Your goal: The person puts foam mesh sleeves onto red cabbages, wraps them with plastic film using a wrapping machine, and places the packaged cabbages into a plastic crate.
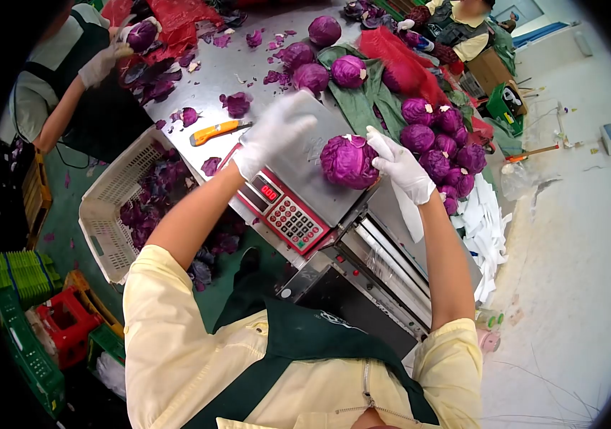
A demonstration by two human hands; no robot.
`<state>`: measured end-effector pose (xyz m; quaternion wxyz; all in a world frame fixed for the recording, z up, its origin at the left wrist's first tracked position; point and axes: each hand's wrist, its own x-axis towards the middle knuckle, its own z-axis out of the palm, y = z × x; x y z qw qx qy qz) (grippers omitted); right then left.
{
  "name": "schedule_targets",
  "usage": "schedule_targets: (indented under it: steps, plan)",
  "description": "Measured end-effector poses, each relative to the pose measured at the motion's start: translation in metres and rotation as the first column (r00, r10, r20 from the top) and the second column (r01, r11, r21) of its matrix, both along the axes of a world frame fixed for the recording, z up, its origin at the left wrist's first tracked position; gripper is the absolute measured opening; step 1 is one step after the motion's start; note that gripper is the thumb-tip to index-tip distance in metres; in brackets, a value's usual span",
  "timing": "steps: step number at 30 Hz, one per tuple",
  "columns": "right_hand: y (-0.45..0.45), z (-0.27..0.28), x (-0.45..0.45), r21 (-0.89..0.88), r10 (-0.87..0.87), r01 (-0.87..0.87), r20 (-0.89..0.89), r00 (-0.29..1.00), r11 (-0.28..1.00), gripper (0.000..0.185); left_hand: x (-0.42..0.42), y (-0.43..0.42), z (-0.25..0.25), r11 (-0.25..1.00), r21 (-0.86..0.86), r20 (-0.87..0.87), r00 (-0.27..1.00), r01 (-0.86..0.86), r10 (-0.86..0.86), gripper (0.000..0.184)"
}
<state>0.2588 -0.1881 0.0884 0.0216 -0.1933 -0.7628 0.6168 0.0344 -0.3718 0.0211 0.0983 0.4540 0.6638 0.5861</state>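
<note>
A round red cabbage [348,161] is at the right side of the metal plate of a weighing scale [309,161]; whether it rests on the plate or is lifted slightly, I cannot tell. My right hand [404,170], in a white glove, grips its right side, thumb and fingers against the leaves. My left hand [277,132], also gloved, is over the left part of the scale, blurred, fingers stretched out and holding nothing. The scale's red keypad panel [292,218] shows red zeros. An orange-handled knife [216,132] lies left of my left hand.
Several red cabbages [434,139] are piled right, beside green and red net bags [405,68]. Loose leaves litter the steel table [201,79]. A white crate [105,236] of leaves stands left. A film-wrapping machine [370,272] is before me. Co-workers are at left and back right.
</note>
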Motion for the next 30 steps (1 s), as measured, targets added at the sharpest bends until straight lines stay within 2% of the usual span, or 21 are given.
schedule_targets:
  steps: [2, 4, 5, 6, 8, 10, 12, 14, 15, 16, 18, 19, 20, 22, 23, 25, 26, 27, 28, 29, 30]
  plan:
    - [0.001, 0.0, 0.005, 0.027, 0.027, -0.028, 0.021, 0.999, 0.999, 0.07, 0.038, 0.002, 0.016, 0.984, -0.035, -0.046, 0.984, 0.173, -0.174, 0.058]
    - [-0.006, 0.003, 0.009, 0.015, 0.016, -0.016, -0.008, 1.0, 1.0, 0.07, 0.059, 0.017, 0.012, 0.963, -0.031, -0.08, 0.96, 0.268, -0.27, 0.057]
    - [-0.008, 0.006, 0.009, -0.008, 0.019, -0.019, -0.009, 1.0, 1.0, 0.069, 0.065, 0.023, 0.013, 0.939, -0.084, -0.034, 0.941, 0.332, -0.336, 0.058]
    - [-0.009, 0.006, 0.011, -0.007, 0.009, -0.009, -0.009, 1.0, 1.0, 0.069, 0.073, 0.027, 0.014, 0.968, -0.182, -0.25, 0.944, 0.171, -0.214, 0.058]
    - [-0.011, 0.005, 0.013, -0.013, -0.019, 0.019, -0.018, 1.0, 1.0, 0.067, 0.077, 0.03, 0.036, 0.935, -0.325, -0.201, 0.956, 0.142, -0.214, 0.052]
    - [-0.01, 0.0, 0.016, -0.048, -0.041, 0.039, -0.037, 0.998, 0.998, 0.067, 0.077, 0.037, 0.039, 0.938, -0.321, -0.248, 0.944, 0.132, -0.218, 0.046]
    - [-0.009, -0.004, 0.018, -0.003, -0.006, 0.005, -0.054, 0.998, 1.0, 0.068, 0.075, 0.043, 0.039, 0.941, -0.317, -0.297, 0.929, 0.121, -0.22, 0.041]
    - [-0.006, -0.008, 0.018, 0.03, -0.012, 0.013, -0.041, 0.999, 0.999, 0.067, 0.071, 0.052, 0.026, 0.95, -0.306, -0.595, 0.767, 0.061, -0.241, 0.031]
    - [-0.004, -0.009, 0.018, 0.064, -0.016, 0.017, -0.024, 1.0, 0.998, 0.067, 0.069, 0.055, 0.019, 0.971, -0.237, -0.731, 0.661, -0.01, -0.172, 0.026]
    - [-0.005, -0.008, 0.016, 0.064, -0.019, 0.021, -0.025, 0.999, 0.998, 0.067, 0.065, 0.054, 0.018, 0.971, -0.238, -0.732, 0.659, -0.007, -0.174, 0.026]
    - [-0.007, -0.006, 0.012, 0.099, -0.068, 0.061, 0.068, 0.995, 0.993, 0.065, 0.06, 0.053, 0.018, 0.995, -0.093, -0.905, 0.414, 0.034, -0.099, 0.024]
    - [-0.007, -0.008, 0.012, 0.098, -0.071, 0.064, 0.069, 0.995, 0.993, 0.065, 0.059, 0.057, 0.018, 0.997, -0.058, -0.911, 0.405, 0.049, -0.073, 0.03]
    - [-0.006, -0.011, 0.012, 0.094, -0.07, 0.064, 0.056, 0.996, 0.993, 0.065, 0.058, 0.059, 0.019, 0.997, -0.057, -0.911, 0.406, 0.05, -0.073, 0.03]
    - [-0.004, -0.016, 0.012, 0.094, -0.069, 0.065, 0.041, 0.997, 0.993, 0.065, 0.055, 0.062, 0.017, 0.978, -0.192, -0.896, 0.391, 0.087, -0.211, 0.034]
    - [-0.003, -0.019, 0.012, 0.054, -0.073, 0.071, 0.024, 0.997, 0.996, 0.065, 0.051, 0.066, 0.011, 0.978, -0.191, -0.896, 0.392, 0.087, -0.209, 0.034]
    - [-0.002, -0.019, 0.012, 0.02, -0.071, 0.071, 0.002, 0.997, 0.997, 0.065, 0.043, 0.07, 0.005, 0.97, -0.071, -0.737, 0.643, 0.234, -0.209, 0.037]
    - [-0.005, -0.016, 0.015, 0.093, -0.056, 0.055, 0.004, 0.998, 0.994, 0.066, 0.04, 0.069, 0.005, 0.971, -0.066, -0.743, 0.638, 0.232, -0.203, 0.037]
    - [-0.007, -0.014, 0.017, 0.167, -0.043, 0.042, 0.005, 0.999, 0.985, 0.067, 0.038, 0.067, 0.005, 0.971, -0.204, -0.297, 0.937, 0.127, -0.185, 0.033]
    - [-0.003, -0.022, 0.021, 0.09, -0.046, 0.046, -0.008, 0.999, 0.995, 0.068, 0.032, 0.066, 0.007, 0.925, -0.366, 0.212, 0.977, 0.103, -0.025, 0.029]
    - [-0.005, -0.018, 0.022, 0.11, -0.034, 0.032, 0.014, 0.999, 0.993, 0.068, 0.019, 0.069, -0.002, 0.977, -0.199, -0.068, 0.995, -0.082, 0.07, 0.038]
    - [-0.006, -0.014, 0.024, 0.129, -0.024, 0.019, 0.038, 0.999, 0.991, 0.068, 0.009, 0.076, -0.012, 0.978, -0.191, -0.081, 0.994, -0.084, 0.07, 0.038]
